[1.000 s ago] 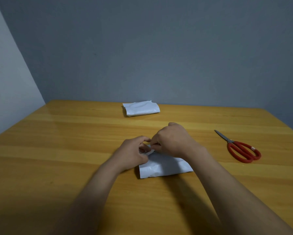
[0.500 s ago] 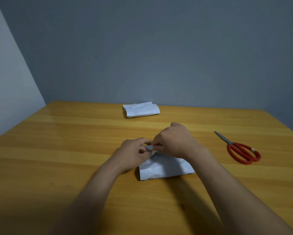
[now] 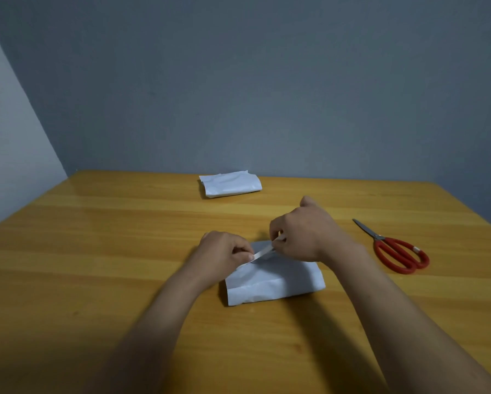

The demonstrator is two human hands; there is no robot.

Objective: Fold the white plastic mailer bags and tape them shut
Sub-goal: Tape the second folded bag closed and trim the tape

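We see the left hand (image 3: 224,254) just left of the frame's centre. Its fingers are curled under, and its thumb and forefinger pinch the left end of a thin white strip (image 3: 262,253). To its right, the right hand (image 3: 304,231) is curled too, and its fingertips pinch the strip's other end. The strip runs taut between the two hands, rising a little toward the right. We cannot tell whether it is tape or a backing.

Both forearms come up from the bottom edge over a yellowish wooden table (image 3: 96,251) that fills the lower half of the frame. At far left a pale wall (image 3: 5,123) meets a darker blue-grey wall (image 3: 267,81) that spans the upper half. A second folded bag (image 3: 230,184), white and crumpled, lies near the table's far edge at centre, well apart from the hands. At right lie red-handled scissors (image 3: 394,248), blades together and pointing to the upper left, apart from the right hand.

The folded white bag (image 3: 278,280) lies flat on the table at centre frame, just below both hands. The left hand covers its upper left corner, the right hand overlaps its upper edge, and the strip crosses just above its top part.
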